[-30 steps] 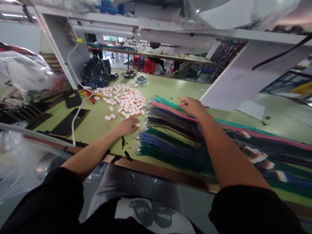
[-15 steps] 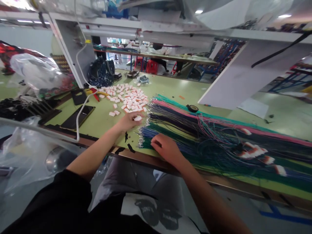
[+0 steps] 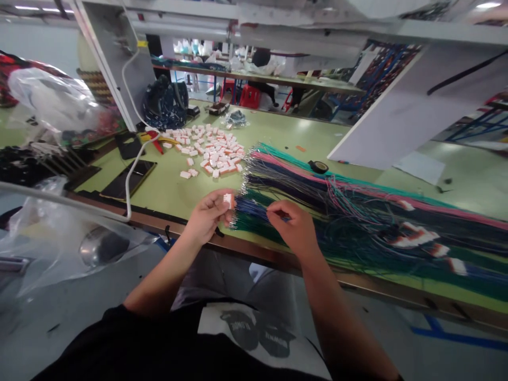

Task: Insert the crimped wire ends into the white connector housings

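Observation:
My left hand is closed around a white and orange connector housing, held upright between thumb and fingers at the table's near edge. Just right of it, my right hand pinches at the blue wires, thumb and forefinger together on what looks like a single thin wire. The wires lie in colour groups with bare metal tips pointing left; pink wires and green wires run along the far side. Beyond my left hand is a loose pile of white and orange connector housings.
A phone, red and yellow pliers and a white cable lie at the left. A roll of black tape sits behind the wires. Several connectors with wires in them rest on the bundle at right. A slanted panel stands behind.
My left hand has drawn back from beside the pile toward the near edge, bringing the connector housing with it. My right hand has moved slightly right and up, its fingers now pinched.

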`<state>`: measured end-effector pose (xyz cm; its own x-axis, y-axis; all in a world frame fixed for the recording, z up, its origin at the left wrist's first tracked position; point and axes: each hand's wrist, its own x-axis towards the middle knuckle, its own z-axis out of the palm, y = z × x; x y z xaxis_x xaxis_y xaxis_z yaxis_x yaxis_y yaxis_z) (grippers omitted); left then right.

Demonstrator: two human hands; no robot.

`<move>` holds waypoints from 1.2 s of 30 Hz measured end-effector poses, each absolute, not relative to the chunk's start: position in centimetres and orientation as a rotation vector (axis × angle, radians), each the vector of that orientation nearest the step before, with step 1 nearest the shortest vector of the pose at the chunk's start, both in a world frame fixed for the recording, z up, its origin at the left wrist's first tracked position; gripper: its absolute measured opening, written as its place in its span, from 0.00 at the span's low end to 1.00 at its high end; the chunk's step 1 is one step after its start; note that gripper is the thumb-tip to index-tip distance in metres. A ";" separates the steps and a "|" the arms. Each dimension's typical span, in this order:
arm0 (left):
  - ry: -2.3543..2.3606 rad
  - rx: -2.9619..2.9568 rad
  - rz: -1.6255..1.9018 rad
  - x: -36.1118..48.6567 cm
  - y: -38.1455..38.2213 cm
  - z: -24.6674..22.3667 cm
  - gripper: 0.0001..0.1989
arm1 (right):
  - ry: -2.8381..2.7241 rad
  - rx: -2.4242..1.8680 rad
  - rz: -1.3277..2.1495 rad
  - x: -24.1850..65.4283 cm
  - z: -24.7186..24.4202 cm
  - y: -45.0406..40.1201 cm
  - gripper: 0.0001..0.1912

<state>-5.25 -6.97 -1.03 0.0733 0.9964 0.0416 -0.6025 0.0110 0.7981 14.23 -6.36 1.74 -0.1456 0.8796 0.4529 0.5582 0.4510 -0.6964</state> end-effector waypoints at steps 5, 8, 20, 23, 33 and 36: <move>0.712 0.809 1.413 -4.6 -7.8 -0.8 0.13 | -1.831 -1.262 0.523 14.0 2.1 -6.6 0.04; 0.717 0.802 1.347 -3.8 -8.1 -0.7 0.14 | -1.875 -1.225 0.505 13.7 2.2 -7.0 0.04; 0.833 0.808 1.473 -3.1 -8.2 -0.4 0.12 | -1.905 -1.163 0.536 13.4 2.3 -8.1 0.05; 0.741 0.774 1.346 -2.8 -8.5 -0.2 0.13 | -1.910 -1.152 0.482 13.4 2.4 -8.4 0.05; 0.685 0.685 1.267 -2.6 -8.7 0.2 0.13 | -2.091 -0.991 0.091 13.6 2.2 -8.5 0.08; 0.708 0.704 1.265 -2.7 -8.7 0.2 0.12 | -2.112 -1.001 0.058 13.6 2.0 -8.4 0.09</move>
